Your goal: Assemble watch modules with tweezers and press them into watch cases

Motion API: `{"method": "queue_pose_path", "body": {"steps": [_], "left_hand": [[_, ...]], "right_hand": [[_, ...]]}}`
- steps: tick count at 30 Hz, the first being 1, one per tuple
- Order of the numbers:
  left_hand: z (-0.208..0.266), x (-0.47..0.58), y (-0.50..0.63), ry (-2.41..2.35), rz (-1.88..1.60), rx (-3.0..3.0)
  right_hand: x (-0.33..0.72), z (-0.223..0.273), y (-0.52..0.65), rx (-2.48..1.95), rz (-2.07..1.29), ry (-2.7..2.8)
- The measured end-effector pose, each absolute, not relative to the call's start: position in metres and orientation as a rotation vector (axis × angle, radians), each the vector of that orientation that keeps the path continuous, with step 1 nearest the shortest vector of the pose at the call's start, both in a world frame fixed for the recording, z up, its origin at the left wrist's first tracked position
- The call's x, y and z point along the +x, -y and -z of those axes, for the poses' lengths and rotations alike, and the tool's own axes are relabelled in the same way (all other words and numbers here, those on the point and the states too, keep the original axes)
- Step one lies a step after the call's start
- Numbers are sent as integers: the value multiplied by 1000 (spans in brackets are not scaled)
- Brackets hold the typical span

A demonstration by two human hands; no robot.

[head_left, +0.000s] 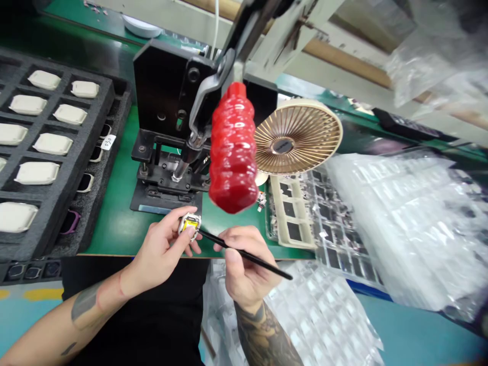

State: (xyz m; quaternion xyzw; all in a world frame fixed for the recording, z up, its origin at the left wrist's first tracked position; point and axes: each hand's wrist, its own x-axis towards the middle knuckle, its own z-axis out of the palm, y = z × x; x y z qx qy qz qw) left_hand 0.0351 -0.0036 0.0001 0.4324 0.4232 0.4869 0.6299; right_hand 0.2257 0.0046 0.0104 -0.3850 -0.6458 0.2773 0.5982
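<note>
My left hand [164,247] holds a small white watch case [190,225] between thumb and fingers, its open inside facing up with a yellow part showing. In my right hand [247,264] is a slim black stick-like tool [259,261], gripped like a pen. Its tip reaches the right edge of the watch case; whether it touches is too small to tell. Just beyond my hands stands a black hand press [171,178], and its lever with a ribbed red handle [234,152] hangs above and between them.
Grey foam trays [82,147] with white watch cases [37,173] stand at left. A round fan [301,137] is behind the press. At right are a cream compartment tray [280,223] with dark square parts and clear plastic trays [396,229]. The green bench's front edge [125,255] runs below my hands.
</note>
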Motion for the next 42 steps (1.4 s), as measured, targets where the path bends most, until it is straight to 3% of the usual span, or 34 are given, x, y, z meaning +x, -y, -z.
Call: {"method": "queue_pose_path", "body": {"steps": [5,22,30,37,42], "left_hand": [[-1,35,3,-970,-1100,988],[3,36,3,-967,-1121,1003],[0,35,4,-948,-1135,976],[-4,39,0,-964,-1229,835],[-7,35,0,-911,-1219,819]], "right_hand": [[221,-3,-10,-821,-631,1317],[216,-9,-14,-887,-605,1587],[218,-3,-12,-942,-1134,1245],[224,4,-7,-951,-702,1304],[224,7,-12,-980,-937,1244]]}}
